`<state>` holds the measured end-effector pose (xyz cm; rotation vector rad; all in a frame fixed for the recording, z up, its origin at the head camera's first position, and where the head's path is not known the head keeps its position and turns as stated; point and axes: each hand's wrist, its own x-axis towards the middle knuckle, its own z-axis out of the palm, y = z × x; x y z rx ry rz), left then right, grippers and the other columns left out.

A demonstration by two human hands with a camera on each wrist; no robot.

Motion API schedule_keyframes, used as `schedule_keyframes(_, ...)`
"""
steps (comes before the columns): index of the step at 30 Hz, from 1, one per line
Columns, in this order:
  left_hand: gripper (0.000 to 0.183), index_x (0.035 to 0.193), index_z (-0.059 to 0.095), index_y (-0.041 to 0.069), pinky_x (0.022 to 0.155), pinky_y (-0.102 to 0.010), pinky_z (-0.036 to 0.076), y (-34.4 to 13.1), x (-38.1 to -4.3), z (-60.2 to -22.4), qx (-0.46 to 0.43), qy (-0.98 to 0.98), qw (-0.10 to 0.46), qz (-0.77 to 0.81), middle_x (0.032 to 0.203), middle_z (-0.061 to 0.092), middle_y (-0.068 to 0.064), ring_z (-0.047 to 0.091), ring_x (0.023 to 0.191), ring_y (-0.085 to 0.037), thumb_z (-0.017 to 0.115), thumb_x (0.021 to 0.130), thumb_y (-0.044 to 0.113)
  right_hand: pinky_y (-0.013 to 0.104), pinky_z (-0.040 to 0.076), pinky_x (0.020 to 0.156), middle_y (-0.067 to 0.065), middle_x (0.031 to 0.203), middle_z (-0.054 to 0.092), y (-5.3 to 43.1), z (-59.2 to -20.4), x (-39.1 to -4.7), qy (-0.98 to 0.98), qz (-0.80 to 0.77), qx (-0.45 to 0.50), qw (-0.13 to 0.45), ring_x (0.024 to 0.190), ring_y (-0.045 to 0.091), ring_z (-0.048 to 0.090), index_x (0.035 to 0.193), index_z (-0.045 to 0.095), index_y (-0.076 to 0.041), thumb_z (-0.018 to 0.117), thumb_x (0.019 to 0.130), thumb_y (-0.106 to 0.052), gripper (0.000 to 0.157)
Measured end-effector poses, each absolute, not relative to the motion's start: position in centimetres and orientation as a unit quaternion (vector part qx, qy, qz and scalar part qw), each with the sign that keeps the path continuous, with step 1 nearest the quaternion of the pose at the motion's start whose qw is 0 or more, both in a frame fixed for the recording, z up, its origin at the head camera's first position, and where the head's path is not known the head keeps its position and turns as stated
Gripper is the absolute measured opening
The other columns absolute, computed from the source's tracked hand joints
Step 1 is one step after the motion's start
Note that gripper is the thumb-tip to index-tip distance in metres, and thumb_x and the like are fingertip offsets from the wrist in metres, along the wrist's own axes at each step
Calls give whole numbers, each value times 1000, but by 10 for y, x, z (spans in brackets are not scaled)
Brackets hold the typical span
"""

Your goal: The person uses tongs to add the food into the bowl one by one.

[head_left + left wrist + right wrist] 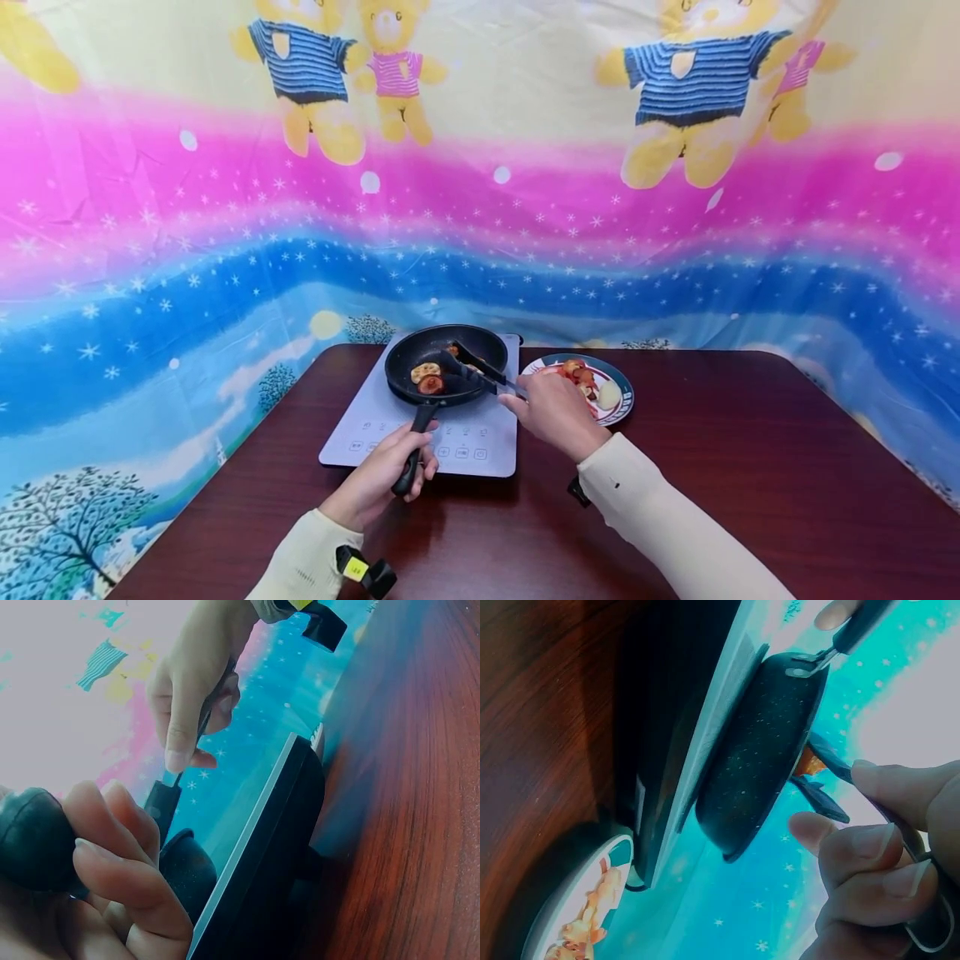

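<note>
My left hand (375,477) grips the black handle (409,463) of a frying pan (405,354), its fingers curled round it. In the left wrist view the handle's rounded end (34,840) pokes out by the fingers. The pan sits on a white induction cooker (348,427). My right hand (561,412) holds black-tipped tongs (487,372), which reach over the pan's right rim. Inside lie a lotus root slice (425,372) and a browned round piece (431,385); the tongs partly hide other food. The right wrist view shows an orange-brown bit (808,762) by the tong tips (821,801).
A patterned plate (627,407) with reddish-brown food (579,375) and a pale round piece (609,394) stands right of the cooker, partly behind the right hand. Both are on a dark wooden table (712,417). A printed bear cloth (495,217) hangs behind.
</note>
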<state>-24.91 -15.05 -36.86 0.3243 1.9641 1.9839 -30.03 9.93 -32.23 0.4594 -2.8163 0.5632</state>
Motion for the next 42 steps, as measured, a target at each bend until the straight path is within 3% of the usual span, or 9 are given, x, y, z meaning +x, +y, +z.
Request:
schedule_keyframes(12, 55, 146, 23, -2, 44, -22, 37, -151, -250, -369, 116, 689, 164, 696, 71, 53, 0, 46, 47, -6, 41, 101, 25, 31, 36, 47, 2, 56, 50, 104, -312, -300, -973, 164, 135, 89, 52, 18, 47, 80, 68, -15, 66, 88, -45, 32)
schedule_keyframes(20, 56, 146, 23, -2, 44, -22, 37, -153, -250, -369, 111, 689, 164, 697, 71, 54, 0, 46, 47, -6, 42, 101, 26, 30, 37, 49, 1, 56, 50, 105, -301, -294, -976, 163, 131, 60, 53, 17, 47, 74, 66, -16, 65, 88, -47, 34)
schedule_keyframes(24, 54, 145, 23, -2, 44, -21, 37, -152, -250, -368, 112, 687, 164, 699, 70, 54, 0, 46, 46, -5, 40, 101, 25, 31, 38, 52, 1, 59, 52, 112, -298, -289, -972, 185, 133, 53, 57, 17, 48, 84, 69, -17, 64, 88, -47, 32)
schedule_keyframes(28, 54, 145, 23, -3, 44, -21, 37, -151, -251, -368, 115, 684, 166, 701, 70, 54, 0, 46, 46, -5, 40, 102, 24, 32, 38, 56, 1, 66, 52, 131, -293, -281, -970, 194, 134, 56, 64, 17, 49, 113, 70, -18, 61, 90, -49, 39)
schedule_keyframes(32, 53, 145, 22, -3, 44, -21, 37, -149, -251, -367, 117, 685, 166, 700, 70, 54, 0, 46, 46, -5, 39, 102, 24, 31, 35, 49, 2, 61, 47, 157, -285, -272, -972, 194, 121, 50, 54, 16, 42, 117, 68, -13, 57, 90, -55, 50)
schedule_keyframes(34, 53, 145, 22, -2, 44, -21, 37, -149, -251, -367, 116, 687, 166, 697, 70, 54, 0, 46, 46, -5, 39, 102, 24, 31, 34, 48, 2, 56, 45, 170, -282, -270, -973, 194, 114, 44, 51, 15, 39, 107, 69, -9, 57, 90, -57, 53)
schedule_keyframes(36, 54, 146, 22, -2, 44, -21, 37, -150, -250, -367, 115, 688, 167, 697, 71, 53, 0, 46, 46, -5, 40, 102, 25, 36, 44, 54, 7, 70, 59, 183, -280, -269, -976, 186, 110, 38, 59, 19, 53, 115, 67, -4, 54, 90, -60, 63)
schedule_keyframes(40, 56, 146, 23, -1, 45, -21, 37, -150, -250, -369, 112, 688, 168, 697, 71, 53, 0, 46, 47, -6, 41, 101, 27, 43, 50, 69, 12, 90, 66, 204, -275, -269, -977, 178, 114, 18, 84, 26, 62, 120, 63, 0, 51, 89, -64, 72)
schedule_keyframes(42, 55, 146, 23, -1, 45, -21, 37, -151, -250, -369, 110, 687, 169, 698, 71, 53, 0, 46, 47, -6, 41, 101, 27, 40, 48, 63, 9, 80, 62, 213, -272, -270, -977, 181, 112, 5, 74, 24, 59, 108, 67, -4, 52, 89, -63, 64)
